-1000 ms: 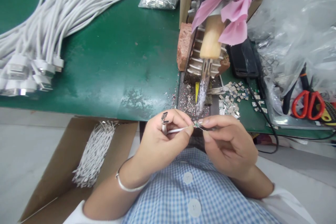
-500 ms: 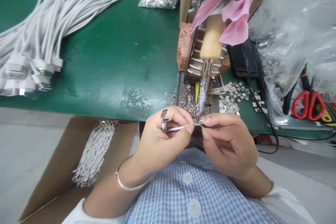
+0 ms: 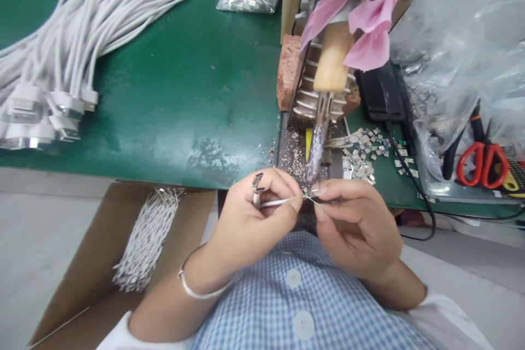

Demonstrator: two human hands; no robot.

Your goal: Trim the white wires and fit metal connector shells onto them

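Note:
My left hand (image 3: 250, 216) is closed on a short white cable (image 3: 275, 203), whose metal plug end (image 3: 257, 180) sticks up between the fingers. My right hand (image 3: 356, 224) pinches a small metal piece (image 3: 308, 193) at the cable's stripped tip. Both hands meet just below the tip of a soldering iron (image 3: 318, 145) with a wooden handle (image 3: 331, 63), fixed pointing down over a solder-spattered tray (image 3: 289, 150).
A bundle of white USB cables (image 3: 74, 38) lies at the back left of the green table (image 3: 184, 82). A cardboard box (image 3: 82, 273) with short white cables (image 3: 143, 240) sits low left. Small metal parts (image 3: 365, 147), red-handled scissors (image 3: 482, 161) and plastic bags (image 3: 459, 38) lie on the right.
Hardly anything has moved; my hands shifted slightly up towards the iron tip and stay pinched on the cable end.

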